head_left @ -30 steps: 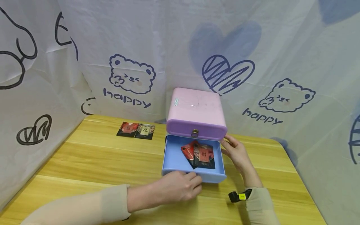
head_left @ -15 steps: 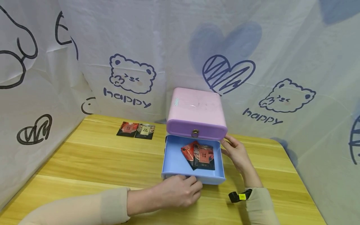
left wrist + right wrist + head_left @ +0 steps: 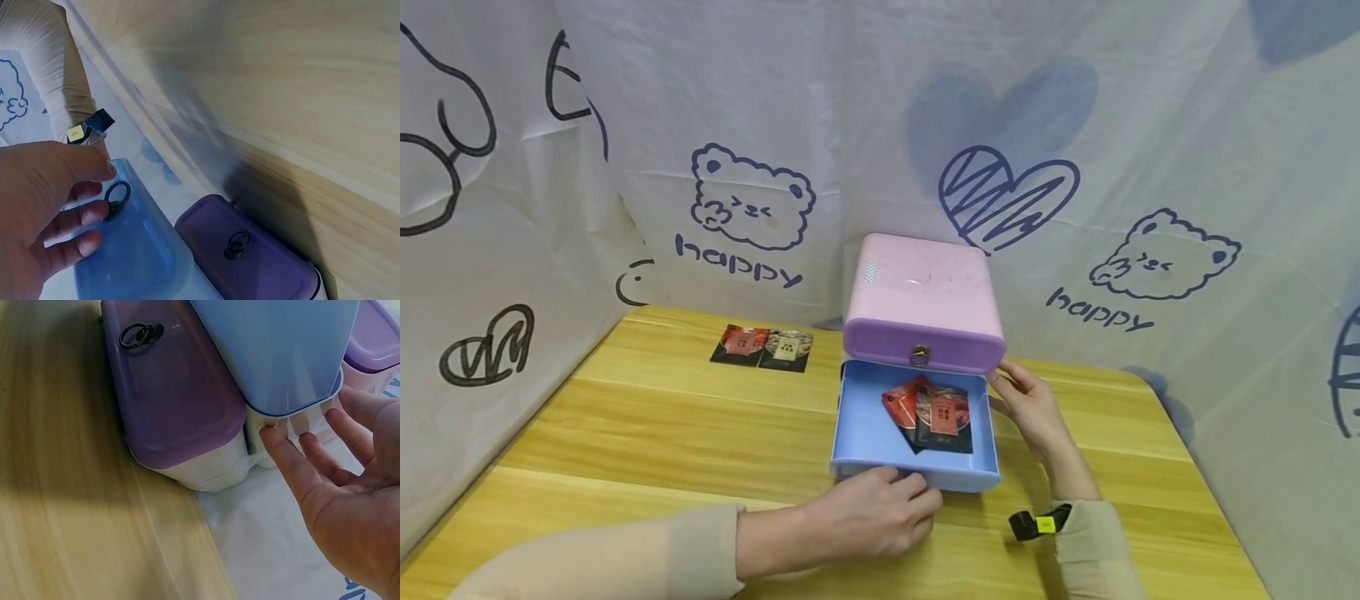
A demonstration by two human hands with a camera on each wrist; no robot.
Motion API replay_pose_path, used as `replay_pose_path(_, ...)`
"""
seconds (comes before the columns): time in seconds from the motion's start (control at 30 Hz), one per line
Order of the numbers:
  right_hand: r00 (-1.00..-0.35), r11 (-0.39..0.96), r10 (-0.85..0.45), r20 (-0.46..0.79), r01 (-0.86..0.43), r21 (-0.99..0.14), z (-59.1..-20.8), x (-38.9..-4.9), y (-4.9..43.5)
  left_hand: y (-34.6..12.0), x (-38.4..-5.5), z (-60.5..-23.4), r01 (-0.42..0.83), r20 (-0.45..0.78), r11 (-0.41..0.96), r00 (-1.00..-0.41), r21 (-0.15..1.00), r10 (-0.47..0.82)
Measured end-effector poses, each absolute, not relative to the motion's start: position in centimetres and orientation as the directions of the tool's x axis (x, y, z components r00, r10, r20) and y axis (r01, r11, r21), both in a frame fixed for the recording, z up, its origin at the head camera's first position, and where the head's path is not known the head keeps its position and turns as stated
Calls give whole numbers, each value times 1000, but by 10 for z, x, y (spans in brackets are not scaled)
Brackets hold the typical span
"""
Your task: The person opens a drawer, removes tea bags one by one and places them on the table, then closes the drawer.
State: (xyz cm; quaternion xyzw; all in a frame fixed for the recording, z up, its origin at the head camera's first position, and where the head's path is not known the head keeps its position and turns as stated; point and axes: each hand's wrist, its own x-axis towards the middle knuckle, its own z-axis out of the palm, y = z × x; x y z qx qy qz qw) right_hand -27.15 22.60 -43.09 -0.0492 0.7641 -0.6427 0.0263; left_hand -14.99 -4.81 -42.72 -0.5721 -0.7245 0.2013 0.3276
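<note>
A small chest of drawers stands at the back of the table; its pink top [image 3: 925, 279] sits over a purple drawer front [image 3: 880, 337]. Below it the blue drawer [image 3: 865, 408] is pulled out, and black-and-red sachets [image 3: 943, 421] lie overlapping inside. My left hand [image 3: 880, 510] is at the blue drawer's front, thumb and loosely bent fingers beside its ring pull [image 3: 127, 189], not closed round it. My right hand [image 3: 1033, 412] rests its fingertips on the chest's right side, fingers fairly straight, as the right wrist view shows.
Two more sachets, one red [image 3: 741, 345] and one with a pale label [image 3: 786, 351], lie side by side on the wooden table [image 3: 685, 433] left of the chest. A lower purple drawer [image 3: 181, 394] is shut. A printed cloth [image 3: 880, 125] hangs behind.
The blue drawer has come slightly further toward me, its sachets shifting a little. My left hand has moved slightly nearer and loosened at the drawer front. The right hand stays in place.
</note>
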Motion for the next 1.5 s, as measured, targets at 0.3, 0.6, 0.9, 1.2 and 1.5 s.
replay_pose_path(0.3, -995, 168, -103, 10, -27, -985, -431, -271, 226, -52, -156, -411, 790, 338, 273, -89, -548, 937)
replay_pose_path(0.6, -994, 159, -111, 9, -27, -987, -430, -272, 227, -51, -176, -387, 845, 512, 378, -149, -378, 846)
replay_pose_path(0.9, -993, 152, -119, 6, -24, -988, -428, -273, 227, -43, -201, -369, 786, 449, 453, -254, -421, 857)
replay_pose_path(1.2, -992, 149, -124, 1, -19, -989, -428, -272, 228, -29, -222, -360, 834, 215, 422, -367, -355, 905)
replay_pose_path(1.5, -992, 148, -124, 4, -22, -989, -430, -273, 228, -20, -237, -365, 836, -20, 452, -481, -312, 876)
